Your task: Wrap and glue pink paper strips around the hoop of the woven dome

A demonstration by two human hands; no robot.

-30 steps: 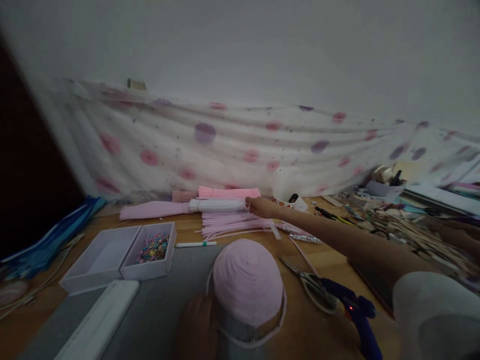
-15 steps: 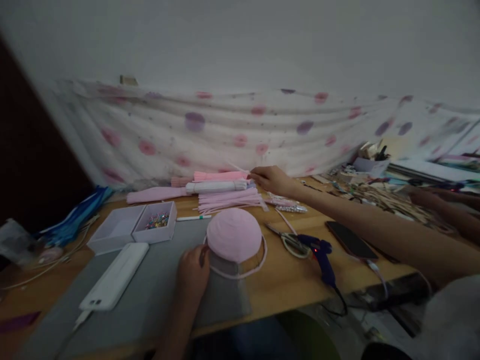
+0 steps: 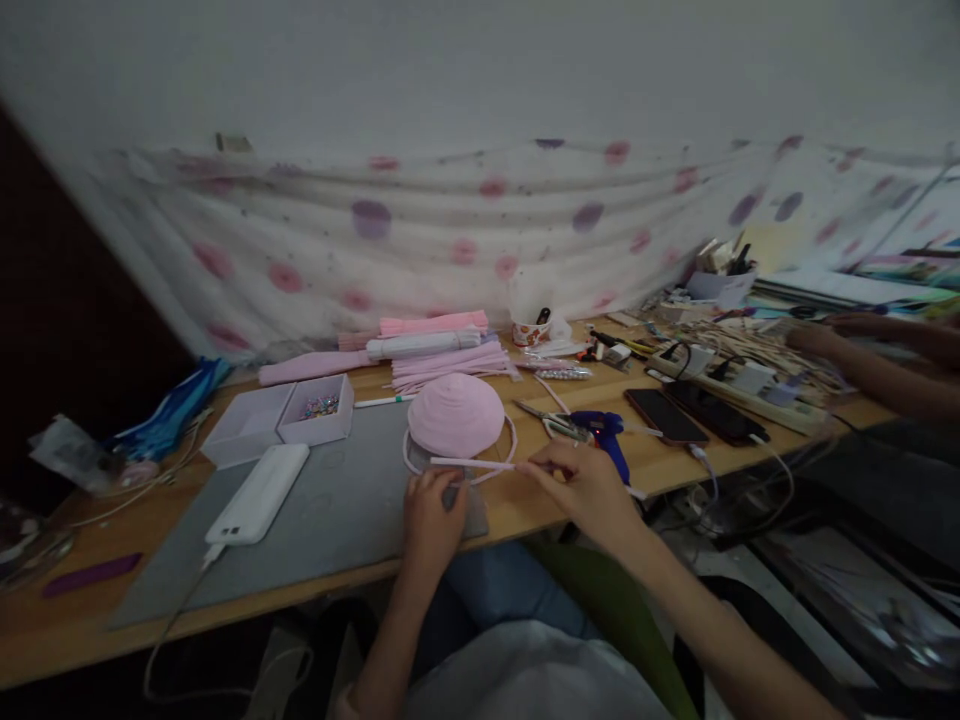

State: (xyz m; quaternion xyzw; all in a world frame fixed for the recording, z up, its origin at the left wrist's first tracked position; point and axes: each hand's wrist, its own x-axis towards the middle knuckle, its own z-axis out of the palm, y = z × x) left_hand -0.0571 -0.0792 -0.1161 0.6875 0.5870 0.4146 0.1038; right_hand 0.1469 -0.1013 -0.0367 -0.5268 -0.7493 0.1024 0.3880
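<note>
A pink ridged dome (image 3: 456, 415) lies on the grey mat's edge, with a thin pink ring (image 3: 513, 432) around its base. My left hand (image 3: 433, 515) is closed at the ring's near side, fingers curled on it; the exact grip is partly hidden. My right hand (image 3: 585, 490) is closed on one end of a pink pipe cleaner (image 3: 471, 464), which points left across the front of the dome, above my left fingertips. Behind the dome lie bundles of pink pipe cleaners (image 3: 450, 366) and a white bundle (image 3: 426, 344).
A blue glue gun (image 3: 606, 428) and scissors (image 3: 551, 420) lie beyond my right hand. Phones (image 3: 666, 416) and a power strip (image 3: 750, 390) are farther right. Left are a white power bank (image 3: 259, 495) and a bead box (image 3: 316, 410). Another person's hand (image 3: 821, 345) is at far right.
My right hand has come back from the pipe cleaner bundles to the front of the dome, bringing a pink pipe cleaner. My left hand stays by the ring. The view has tilted down.
</note>
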